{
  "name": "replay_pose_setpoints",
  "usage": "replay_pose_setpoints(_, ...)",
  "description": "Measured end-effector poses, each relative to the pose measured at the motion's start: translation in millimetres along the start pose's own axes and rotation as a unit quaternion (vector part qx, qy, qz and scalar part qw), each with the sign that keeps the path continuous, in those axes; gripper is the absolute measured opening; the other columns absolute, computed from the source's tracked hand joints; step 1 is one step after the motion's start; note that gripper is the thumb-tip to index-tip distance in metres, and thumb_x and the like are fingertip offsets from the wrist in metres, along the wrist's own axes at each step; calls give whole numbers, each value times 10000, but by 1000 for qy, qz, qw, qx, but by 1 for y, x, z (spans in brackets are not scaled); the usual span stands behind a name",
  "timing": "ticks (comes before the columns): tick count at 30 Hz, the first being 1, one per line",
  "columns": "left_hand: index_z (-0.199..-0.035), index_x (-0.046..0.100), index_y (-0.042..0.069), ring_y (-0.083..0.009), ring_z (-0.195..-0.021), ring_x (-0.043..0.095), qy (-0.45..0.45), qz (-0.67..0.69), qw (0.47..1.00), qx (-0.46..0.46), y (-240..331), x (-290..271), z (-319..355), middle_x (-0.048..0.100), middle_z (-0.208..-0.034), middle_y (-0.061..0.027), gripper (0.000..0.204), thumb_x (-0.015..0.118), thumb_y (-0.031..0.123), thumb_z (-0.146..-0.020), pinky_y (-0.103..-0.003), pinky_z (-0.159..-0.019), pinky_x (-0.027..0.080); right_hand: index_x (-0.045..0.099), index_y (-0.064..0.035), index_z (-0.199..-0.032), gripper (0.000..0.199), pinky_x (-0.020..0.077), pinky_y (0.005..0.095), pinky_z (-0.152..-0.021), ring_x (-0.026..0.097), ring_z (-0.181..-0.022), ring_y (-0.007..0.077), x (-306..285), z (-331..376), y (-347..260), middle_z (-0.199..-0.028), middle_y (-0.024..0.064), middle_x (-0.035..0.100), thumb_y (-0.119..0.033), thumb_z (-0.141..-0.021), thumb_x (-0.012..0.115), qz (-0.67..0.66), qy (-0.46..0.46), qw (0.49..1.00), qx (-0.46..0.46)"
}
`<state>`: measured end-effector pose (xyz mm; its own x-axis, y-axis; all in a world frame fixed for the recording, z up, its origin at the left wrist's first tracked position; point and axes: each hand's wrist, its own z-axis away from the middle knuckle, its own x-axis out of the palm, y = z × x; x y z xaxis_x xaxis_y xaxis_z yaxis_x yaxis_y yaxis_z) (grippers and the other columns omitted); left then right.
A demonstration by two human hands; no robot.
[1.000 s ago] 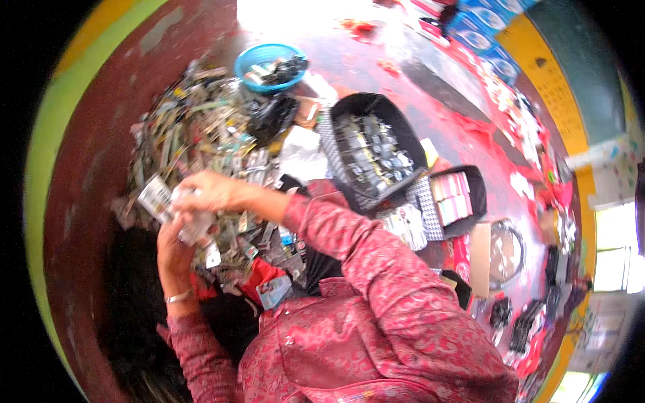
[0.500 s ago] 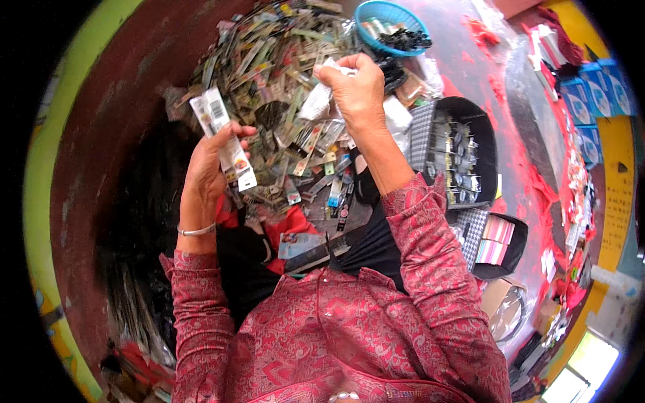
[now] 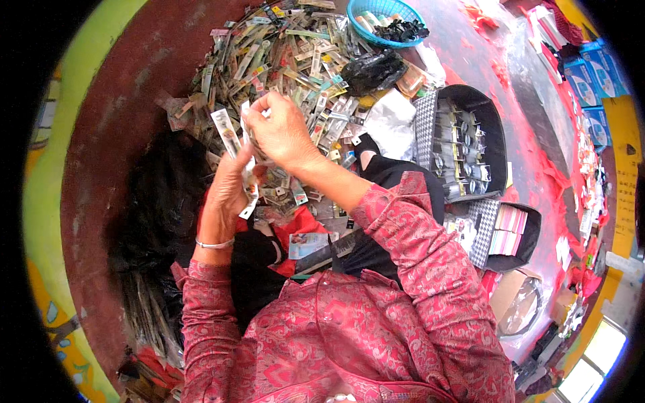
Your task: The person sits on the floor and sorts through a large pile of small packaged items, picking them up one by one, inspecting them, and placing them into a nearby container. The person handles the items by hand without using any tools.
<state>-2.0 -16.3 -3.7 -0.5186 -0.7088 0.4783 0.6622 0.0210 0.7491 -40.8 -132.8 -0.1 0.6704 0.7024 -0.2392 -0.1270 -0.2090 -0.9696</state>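
Note:
My left hand is closed around a long, narrow white printed packet, whose lower end shows below the fingers. My right hand is beside it, its thumb and fingers pinched together at a second narrow white piece. Whether that piece is part of the same packet I cannot tell. Beyond both hands lies a wide heap of small flat packets, mostly clear with printed cards.
A blue basket with black pieces stands at the far right of the heap. Nearer are a black plastic bag, a white plastic bag, a checked box of packets and a smaller box of striped cards. Black plastic lies left.
My right hand has come left and nearer, from above the heap to beside my left hand. The packet in my left hand has shifted slightly right and turned.

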Motion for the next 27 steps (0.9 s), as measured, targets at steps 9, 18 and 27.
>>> replay_pose_setpoints(9, -881, 528, 48, -62, -463, 448, 36, -12, 999, -9, 17, -10, 0, 519, -649, 6, 192, 616, 158, -751, -188, -372, 357, 554, 32, -842, 110, 515, 325, -599, 597, -628, 204, -46, -33, 5, -724, 115, 596, -56, -776, 564, -506, -126, 814, 255)
replay_pose_setpoints(18, -996, 518, 22, -175, -706, 566, 49, 41, 997, -42, 1, -20, -22, 587, -877, -79, 317, 518, 269, -797, -297, -637, 477, 538, -73, -699, 119, 481, 324, -545, 560, -575, 183, -38, -41, 31, -654, 58, 576, -153, -761, 601, -681, -224, 674, 178)
replay_pose_setpoints(27, -1037, 430, -32, -102, -559, 431, -32, 108, 993, -39, 26, -63, -42, 483, -815, -93, 272, 417, 192, -884, -191, -424, 376, 563, 97, -693, 215, 480, 382, -510, 598, -609, 265, -32, -13, -8, -763, 203, 601, -9, -530, 654, -448, -7, 854, 265)
